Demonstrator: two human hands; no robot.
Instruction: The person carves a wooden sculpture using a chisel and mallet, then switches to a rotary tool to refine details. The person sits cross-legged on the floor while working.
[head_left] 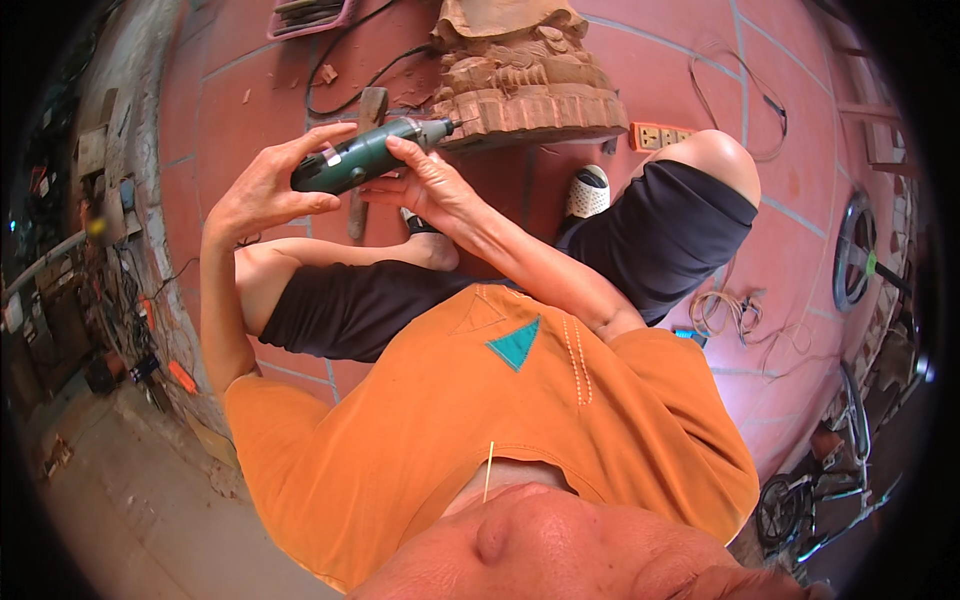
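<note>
Wood carving (525, 75) blocks just ahead of rotary tool (365, 155); mallet (365, 150) below; black cable (345, 65) left; open red floor (650, 60) right.

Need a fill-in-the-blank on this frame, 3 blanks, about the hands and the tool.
1. Both hands hold a power tool whose body is coloured ____.
2. The left hand grips the rear of the rotary tool; the right hand holds it nearer the ____ end.
3. The tool's bit points at a carved ____ sculpture on the red tiled floor.

Missing words: green; bit; wooden
</note>
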